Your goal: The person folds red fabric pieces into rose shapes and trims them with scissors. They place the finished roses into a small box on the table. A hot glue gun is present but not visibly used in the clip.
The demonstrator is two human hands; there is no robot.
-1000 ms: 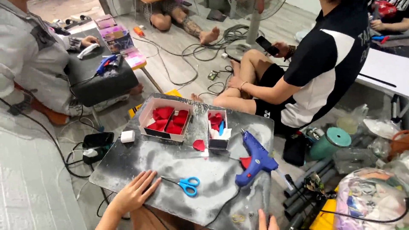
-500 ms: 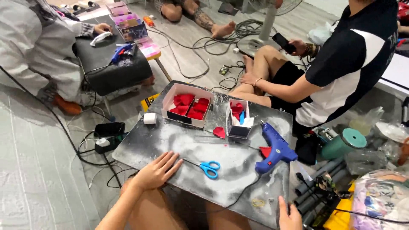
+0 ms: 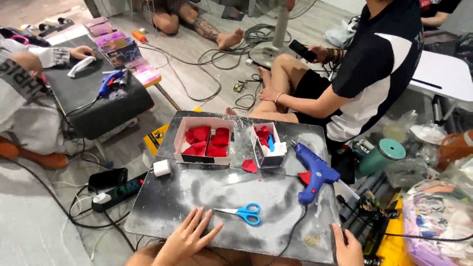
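My left hand (image 3: 189, 236) lies flat on the near edge of a low grey board (image 3: 207, 192), fingers spread, holding nothing. Blue-handled scissors (image 3: 244, 213) lie just right of its fingertips. My right hand (image 3: 347, 246) rests at the board's near right corner, only partly in view, empty as far as shows. A blue glue gun (image 3: 315, 172) stands on the right of the board. At the back sit a wide box of red petals (image 3: 204, 140) and a smaller box (image 3: 268, 144) with red pieces. One loose red petal (image 3: 249, 166) lies between them.
A white plug (image 3: 161, 168) sits at the board's left edge, with a power strip (image 3: 118, 193) and a phone on the floor. A seated person in a black and white shirt (image 3: 374, 74) is behind, another at the left by a dark table (image 3: 93, 98). Clutter and bags fill the right.
The view has shifted, so the board sits more central and nearer. My left hand stays flat beside the scissors; my right hand shows more at the near right corner.
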